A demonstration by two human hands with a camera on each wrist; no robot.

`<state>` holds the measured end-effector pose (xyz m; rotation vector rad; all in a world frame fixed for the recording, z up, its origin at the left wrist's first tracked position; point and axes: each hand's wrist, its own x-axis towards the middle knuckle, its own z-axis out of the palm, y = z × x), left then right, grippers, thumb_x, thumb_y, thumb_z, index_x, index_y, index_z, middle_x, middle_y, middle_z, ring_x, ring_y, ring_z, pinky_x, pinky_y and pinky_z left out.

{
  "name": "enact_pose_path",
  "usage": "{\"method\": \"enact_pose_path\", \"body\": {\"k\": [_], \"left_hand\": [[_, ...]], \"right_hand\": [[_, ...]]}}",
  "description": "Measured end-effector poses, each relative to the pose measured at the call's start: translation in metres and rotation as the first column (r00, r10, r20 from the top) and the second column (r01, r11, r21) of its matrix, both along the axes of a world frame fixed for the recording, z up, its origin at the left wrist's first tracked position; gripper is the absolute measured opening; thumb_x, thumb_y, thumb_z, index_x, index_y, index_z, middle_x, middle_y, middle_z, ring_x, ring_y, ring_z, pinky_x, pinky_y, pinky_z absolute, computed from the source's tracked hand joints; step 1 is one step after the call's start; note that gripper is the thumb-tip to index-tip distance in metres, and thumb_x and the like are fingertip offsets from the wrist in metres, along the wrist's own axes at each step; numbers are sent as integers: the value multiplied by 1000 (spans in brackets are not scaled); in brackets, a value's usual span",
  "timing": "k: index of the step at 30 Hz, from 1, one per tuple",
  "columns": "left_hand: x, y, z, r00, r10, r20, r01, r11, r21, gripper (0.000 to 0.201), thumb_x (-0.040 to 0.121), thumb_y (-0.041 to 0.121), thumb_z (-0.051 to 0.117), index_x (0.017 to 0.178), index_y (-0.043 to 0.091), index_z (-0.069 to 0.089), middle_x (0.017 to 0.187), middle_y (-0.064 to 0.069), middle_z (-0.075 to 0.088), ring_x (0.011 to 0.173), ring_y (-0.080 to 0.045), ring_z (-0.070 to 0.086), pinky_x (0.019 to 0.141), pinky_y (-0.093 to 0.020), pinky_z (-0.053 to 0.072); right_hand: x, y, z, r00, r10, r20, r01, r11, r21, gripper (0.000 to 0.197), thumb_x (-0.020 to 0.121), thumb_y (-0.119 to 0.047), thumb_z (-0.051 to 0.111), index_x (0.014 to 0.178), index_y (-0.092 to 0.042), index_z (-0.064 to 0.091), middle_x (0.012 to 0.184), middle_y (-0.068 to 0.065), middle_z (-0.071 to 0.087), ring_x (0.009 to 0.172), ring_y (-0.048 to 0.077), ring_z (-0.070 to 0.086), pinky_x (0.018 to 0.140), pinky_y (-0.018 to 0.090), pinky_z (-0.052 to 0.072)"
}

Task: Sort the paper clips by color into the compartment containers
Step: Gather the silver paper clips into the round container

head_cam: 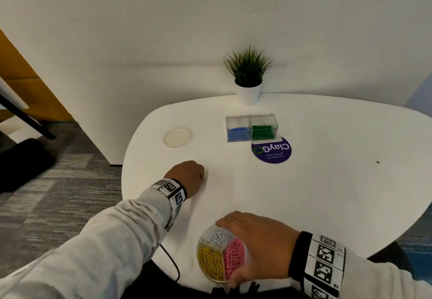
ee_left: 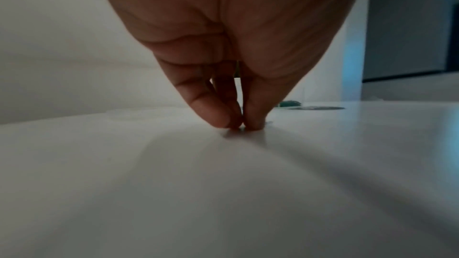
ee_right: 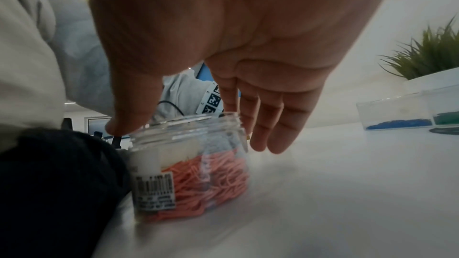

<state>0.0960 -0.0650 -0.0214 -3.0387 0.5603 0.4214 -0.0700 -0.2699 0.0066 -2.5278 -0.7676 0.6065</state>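
Left hand (head_cam: 187, 177) pinches at tabletop (head_cam: 304, 193); right hand (head_cam: 259, 245) cups round jar (head_cam: 221, 255).

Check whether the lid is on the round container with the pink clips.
No, the round container shows an open rim, with the right hand over it.

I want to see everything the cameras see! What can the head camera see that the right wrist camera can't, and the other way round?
Only the head view shows the left hand with fingertips down on the table, the round lid, the purple sticker, and the jar's white and yellow clips. Only the right wrist view shows the barcode label on the jar's side. Both show the right hand around the jar, pink clips, the clear box with blue and green clips, and the plant.
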Motion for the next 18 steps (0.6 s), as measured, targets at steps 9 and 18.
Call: {"method": "enact_pose_path", "body": {"k": [9,18], "left_hand": [[-52,14,44,994,-113,-4,107,952,-286,4,84,32,56,80,31,57,83,13,60,74,-4,56,68,-23,46],[-45,11,20,975,-197,101,220,802,-556,12,91,25,68,97,32,75,92,14,64,84,-2,60,80,-24,49]], "right_hand": [[13,-6,-4,988,-151,-19,152,987,60,108,57,-72,77,146,-39,24,142,-22,37,125,2,43,106,29,42],[21,-11,-4,976,-212,-46,215,974,72,107,57,-71,77,145,-40,25,139,-23,39,121,1,46,102,26,44]]}}
